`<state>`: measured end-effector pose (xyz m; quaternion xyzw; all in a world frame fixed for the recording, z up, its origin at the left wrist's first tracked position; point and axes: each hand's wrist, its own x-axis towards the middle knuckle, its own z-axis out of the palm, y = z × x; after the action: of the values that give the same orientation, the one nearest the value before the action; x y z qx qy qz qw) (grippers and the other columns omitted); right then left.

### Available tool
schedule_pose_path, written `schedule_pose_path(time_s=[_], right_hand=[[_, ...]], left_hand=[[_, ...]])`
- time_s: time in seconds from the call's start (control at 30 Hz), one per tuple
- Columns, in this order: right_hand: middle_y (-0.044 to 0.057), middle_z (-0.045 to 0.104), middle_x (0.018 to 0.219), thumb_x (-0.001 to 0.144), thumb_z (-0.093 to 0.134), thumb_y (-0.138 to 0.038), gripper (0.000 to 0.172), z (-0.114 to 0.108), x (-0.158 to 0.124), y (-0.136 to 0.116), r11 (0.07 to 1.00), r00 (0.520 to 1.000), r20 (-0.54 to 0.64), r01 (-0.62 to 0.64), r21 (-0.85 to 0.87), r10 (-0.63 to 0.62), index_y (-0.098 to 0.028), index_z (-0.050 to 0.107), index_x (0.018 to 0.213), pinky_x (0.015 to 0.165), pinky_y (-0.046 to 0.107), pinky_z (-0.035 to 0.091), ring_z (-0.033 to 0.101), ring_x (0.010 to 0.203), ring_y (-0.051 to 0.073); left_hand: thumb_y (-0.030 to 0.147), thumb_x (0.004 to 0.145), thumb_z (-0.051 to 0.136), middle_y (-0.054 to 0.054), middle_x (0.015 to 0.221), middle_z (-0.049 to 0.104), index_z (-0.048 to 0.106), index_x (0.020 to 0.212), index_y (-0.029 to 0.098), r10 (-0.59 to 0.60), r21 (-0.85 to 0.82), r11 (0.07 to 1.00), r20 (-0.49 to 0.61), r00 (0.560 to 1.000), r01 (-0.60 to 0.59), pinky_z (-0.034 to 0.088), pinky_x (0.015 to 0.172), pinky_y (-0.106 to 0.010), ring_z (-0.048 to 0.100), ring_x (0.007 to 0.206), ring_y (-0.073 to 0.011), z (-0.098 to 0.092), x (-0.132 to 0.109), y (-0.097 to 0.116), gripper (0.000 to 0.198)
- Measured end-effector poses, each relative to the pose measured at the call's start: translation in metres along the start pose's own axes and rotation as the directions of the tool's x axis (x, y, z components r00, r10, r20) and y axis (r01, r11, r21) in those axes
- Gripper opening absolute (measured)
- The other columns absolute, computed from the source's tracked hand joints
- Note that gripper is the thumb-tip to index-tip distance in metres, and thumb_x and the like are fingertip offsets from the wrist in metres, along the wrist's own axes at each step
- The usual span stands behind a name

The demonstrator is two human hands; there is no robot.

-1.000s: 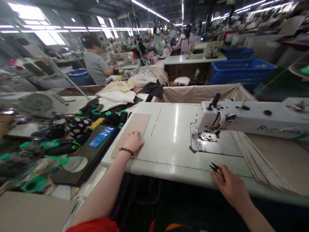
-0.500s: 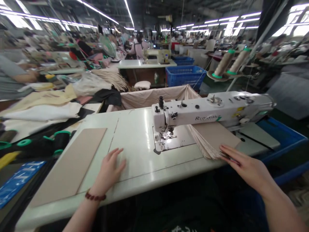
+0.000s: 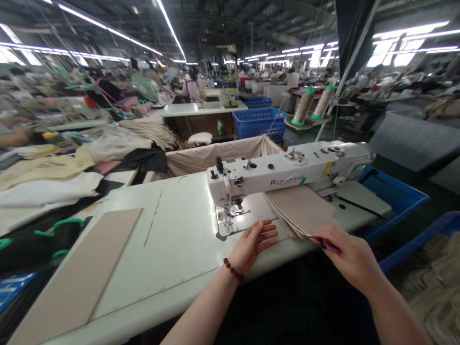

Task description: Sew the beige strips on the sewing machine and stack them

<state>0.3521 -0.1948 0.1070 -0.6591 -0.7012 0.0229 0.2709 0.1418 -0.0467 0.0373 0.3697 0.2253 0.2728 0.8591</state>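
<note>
My left hand [image 3: 253, 244], with a bead bracelet on its wrist, lies flat and open on the white table [image 3: 172, 239], fingertips beside the left edge of a stack of beige pieces [image 3: 302, 211]. My right hand [image 3: 350, 256] is closed on dark thread snips [image 3: 325, 244] and touches the stack's near corner. The stack lies under the arm of the white sewing machine [image 3: 287, 175]. A long beige panel [image 3: 82, 273] lies at the table's left end, away from both hands.
Two thread cones [image 3: 305, 105] stand behind the machine. A beige cloth bin [image 3: 223, 153] hangs off the table's far edge. Blue crates [image 3: 395, 196] sit to the right, black green-capped spools [image 3: 61, 235] and heaped fabric [image 3: 46, 182] to the left. Other people work at distant tables.
The view has swung right. My left hand slid right across the table from beside the beige panel to the stack's left edge. My right hand stays at the stack's near corner.
</note>
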Motion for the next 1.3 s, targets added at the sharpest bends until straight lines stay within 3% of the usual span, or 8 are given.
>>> schedule_pose_path(time_s=[0.2, 0.37, 0.47, 0.6, 0.8, 0.9, 1.03, 1.3], right_hand=[[0.005, 0.068, 0.093, 0.083, 0.048, -0.017, 0.022, 0.011, 0.008, -0.003, 0.991, 0.995, -0.059, -0.086, -0.098, 0.081, -0.023, 0.059, 0.102, 0.068, 0.026, 0.047, 0.065, 0.079, 0.018], [0.003, 0.067, 0.084, 0.085, 0.056, -0.035, 0.016, 0.023, 0.02, 0.033, 0.932, 0.902, -0.253, -0.363, -0.003, 0.351, -0.022, 0.058, 0.093, 0.066, 0.028, 0.046, 0.063, 0.072, 0.019], [0.003, 0.065, 0.083, 0.08, 0.062, -0.044, 0.026, 0.022, 0.027, 0.048, 0.88, 0.848, -0.254, -0.409, 0.244, 0.465, -0.02, 0.056, 0.088, 0.071, 0.03, 0.047, 0.062, 0.074, 0.018], [0.003, 0.064, 0.081, 0.073, 0.069, -0.045, 0.034, 0.017, 0.031, 0.056, 0.781, 0.858, -0.091, -0.411, 0.471, 0.506, -0.017, 0.06, 0.089, 0.07, 0.031, 0.048, 0.06, 0.075, 0.018], [-0.007, 0.042, 0.051, 0.074, 0.067, -0.052, 0.04, 0.008, 0.036, 0.061, 0.506, 0.76, 0.058, -0.485, 0.713, 0.647, -0.015, 0.062, 0.09, 0.038, 0.021, 0.019, 0.03, 0.038, 0.006], [-0.004, 0.053, 0.059, 0.076, 0.065, -0.051, 0.037, 0.001, 0.043, 0.056, 0.621, 0.756, -0.107, -0.438, 0.65, 0.646, -0.017, 0.064, 0.089, 0.043, 0.023, 0.03, 0.041, 0.043, 0.009], [0.006, 0.065, 0.087, 0.085, 0.059, -0.043, 0.026, -0.008, 0.042, 0.034, 0.913, 0.825, -0.412, -0.28, 0.297, 0.387, -0.019, 0.067, 0.089, 0.075, 0.033, 0.046, 0.059, 0.079, 0.02], [0.003, 0.059, 0.084, 0.09, 0.056, -0.026, 0.013, -0.02, 0.007, -0.011, 0.931, 0.972, -0.196, -0.053, 0.362, 0.131, -0.024, 0.064, 0.099, 0.066, 0.026, 0.046, 0.057, 0.076, 0.016]], left_hand=[[0.044, 0.092, 0.051, -0.015, 0.119, 0.06, 0.058, 0.117, 0.015, 0.06, -0.08, 0.995, 0.082, 0.995, -0.053, 0.048, 0.094, -0.035, 0.061, 0.105, -0.0202, 0.026, 0.031, 0.009, 0.038], [0.036, 0.085, 0.063, -0.011, 0.103, 0.06, 0.051, 0.119, 0.018, 0.172, 0.308, 0.94, -0.06, 0.983, -0.145, 0.053, 0.083, -0.039, 0.062, 0.091, -0.0194, 0.034, 0.053, 0.005, 0.041], [0.032, 0.082, 0.065, -0.006, 0.091, 0.059, 0.054, 0.11, 0.021, 0.397, 0.612, 0.727, -0.005, 0.918, -0.311, 0.05, 0.084, -0.041, 0.059, 0.086, -0.0195, 0.037, 0.055, 0.001, 0.032], [0.025, 0.091, 0.049, -0.009, 0.113, 0.061, 0.06, 0.112, 0.024, 0.455, 0.784, 0.253, 0.421, 0.785, -0.567, 0.038, 0.102, -0.047, 0.051, 0.111, -0.0251, 0.046, 0.046, -0.006, 0.023], [0.022, 0.094, 0.042, -0.01, 0.136, 0.049, 0.048, 0.134, 0.024, 0.448, 0.793, 0.132, 0.487, 0.75, -0.594, 0.034, 0.109, -0.043, 0.044, 0.127, -0.0242, 0.047, 0.039, -0.021, 0.041], [0.024, 0.094, 0.044, -0.009, 0.135, 0.051, 0.049, 0.135, 0.025, 0.414, 0.808, 0.06, 0.515, 0.751, -0.587, 0.026, 0.114, -0.046, 0.042, 0.129, -0.0249, 0.047, 0.043, -0.02, 0.041], [0.027, 0.093, 0.047, -0.007, 0.142, 0.046, 0.046, 0.137, 0.026, 0.488, 0.837, 0.076, 0.442, 0.753, -0.541, 0.013, 0.117, -0.05, 0.032, 0.137, -0.0254, 0.045, 0.06, -0.011, 0.044], [0.024, 0.087, 0.055, -0.012, 0.127, 0.057, 0.062, 0.119, 0.022, 0.43, 0.839, 0.164, 0.412, 0.803, -0.519, 0.029, 0.111, -0.049, 0.042, 0.128, -0.0308, 0.033, 0.077, -0.004, 0.033]])
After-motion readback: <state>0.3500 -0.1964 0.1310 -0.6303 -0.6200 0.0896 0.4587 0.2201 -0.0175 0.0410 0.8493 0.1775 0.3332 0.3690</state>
